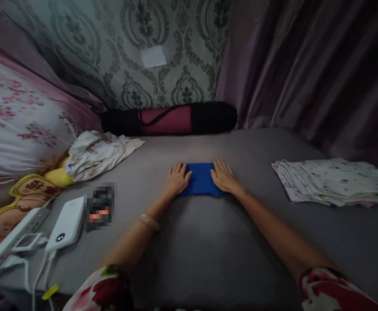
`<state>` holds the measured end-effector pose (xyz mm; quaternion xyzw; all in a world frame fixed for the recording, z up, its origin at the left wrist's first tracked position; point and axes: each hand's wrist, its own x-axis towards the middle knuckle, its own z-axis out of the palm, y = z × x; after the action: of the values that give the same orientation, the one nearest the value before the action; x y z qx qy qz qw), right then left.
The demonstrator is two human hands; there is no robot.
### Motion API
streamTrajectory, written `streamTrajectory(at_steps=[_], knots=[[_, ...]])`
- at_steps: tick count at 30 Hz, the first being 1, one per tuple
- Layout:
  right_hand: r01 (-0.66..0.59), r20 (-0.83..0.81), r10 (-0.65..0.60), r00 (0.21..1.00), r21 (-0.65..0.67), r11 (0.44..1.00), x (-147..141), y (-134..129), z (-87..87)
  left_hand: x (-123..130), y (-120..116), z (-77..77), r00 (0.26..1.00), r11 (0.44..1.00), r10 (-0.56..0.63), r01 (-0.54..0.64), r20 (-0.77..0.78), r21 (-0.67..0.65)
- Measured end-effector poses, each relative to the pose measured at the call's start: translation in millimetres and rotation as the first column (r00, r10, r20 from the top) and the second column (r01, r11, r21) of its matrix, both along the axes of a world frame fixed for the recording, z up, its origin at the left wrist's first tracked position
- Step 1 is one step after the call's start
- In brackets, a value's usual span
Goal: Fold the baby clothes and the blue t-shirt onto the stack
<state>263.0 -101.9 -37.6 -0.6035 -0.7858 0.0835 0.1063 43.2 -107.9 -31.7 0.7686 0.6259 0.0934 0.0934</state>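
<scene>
A blue folded cloth (201,179) lies flat on the grey sheet (195,250) in front of me, roughly rectangular, its near edge slightly uneven. On its left edge rests my left hand (177,179), palm down with the fingers stretched forward and the thumb on the cloth. My right hand (222,175) lies the same way over the right edge, fingers extended and pointing away from me. Both hands press flat and grip nothing. What the cloth is exactly I cannot tell.
To the right lies a stack of folded white patterned cloths (338,181). A crumpled white cloth (101,151) sits at the left, near a power bank (66,222) and a power strip (14,244) with cables. A black and maroon long bag (166,120) lies along the wall.
</scene>
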Motion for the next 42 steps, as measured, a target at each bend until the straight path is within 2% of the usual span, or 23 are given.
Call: streamTrajectory(at_steps=[6, 10, 13, 15, 17, 21, 25, 29, 32, 34, 36, 38, 40, 42], knots=[[0.001, 0.007, -0.001, 1.000, 0.014, 1.000, 4.5, -12.7, -8.7, -7.5, -5.0, -8.5, 1.000, 1.000, 0.010, -0.010, 0.025, -0.015], [0.011, -0.138, -0.012, 0.990, -0.012, 1.000, 9.4, -5.2, -2.8, -12.6, -0.9, -9.6, 0.995, 0.998, 0.045, -0.048, 0.094, 0.038], [0.209, -0.259, -0.224, 0.940, -0.082, 0.974, 27.2, 4.5, 10.1, -23.4, -1.3, -2.0, 0.962, 0.970, 0.222, -0.234, 0.159, 0.063], [0.353, -0.217, -0.385, 0.897, -0.172, 0.919, 42.2, 8.5, 18.2, -30.9, -3.2, 6.7, 0.917, 0.938, 0.344, -0.343, 0.201, -0.042], [0.400, -0.120, -0.442, 0.889, -0.267, 0.877, 53.7, 9.0, 23.3, -35.8, -4.9, 16.4, 0.885, 0.906, 0.416, -0.383, 0.210, -0.181], [0.378, -0.048, -0.418, 0.907, -0.343, 0.860, 52.7, 2.7, 27.4, -36.2, -4.6, 29.3, 0.882, 0.881, 0.434, -0.374, 0.181, -0.290], [0.381, -0.033, -0.416, 0.909, -0.341, 0.859, 31.6, -3.8, 34.0, -31.8, 0.4, 27.0, 0.865, 0.871, 0.452, -0.377, 0.216, -0.315], [0.334, -0.066, -0.373, 0.926, -0.322, 0.886, 16.6, -7.7, 41.1, -24.8, 5.0, 20.4, 0.855, 0.869, 0.472, -0.411, 0.214, -0.275], [0.309, -0.132, -0.361, 0.923, -0.306, 0.900, 10.1, -10.3, 43.7, -16.0, 6.7, 19.9, 0.893, 0.906, 0.408, -0.370, 0.191, -0.207], [0.302, -0.170, -0.365, 0.916, -0.308, 0.902, 6.4, -11.7, 44.9, -10.6, 7.7, 21.9, 0.892, 0.916, 0.396, -0.367, 0.219, -0.161], [0.292, -0.211, -0.366, 0.906, -0.314, 0.903, 3.6, -12.3, 46.0, -7.7, 9.2, 25.5, 0.864, 0.903, 0.426, -0.388, 0.267, -0.184], [0.276, -0.263, -0.366, 0.893, -0.322, 0.906, 2.7, -11.8, 46.1, -8.2, 10.8, 30.5, 0.813, 0.866, 0.487, -0.400, 0.321, -0.301], [0.267, -0.312, -0.373, 0.874, -0.332, 0.905, 4.3, -10.6, 44.2, -11.5, 11.7, 36.6, 0.720, 0.799, 0.579, -0.407, 0.383, -0.442], [0.266, -0.351, -0.386, 0.853, -0.343, 0.901, 8.0, -9.2, 40.1, -16.0, 11.4, 42.4, 0.587, 0.730, 0.670, -0.410, 0.455, -0.546]])
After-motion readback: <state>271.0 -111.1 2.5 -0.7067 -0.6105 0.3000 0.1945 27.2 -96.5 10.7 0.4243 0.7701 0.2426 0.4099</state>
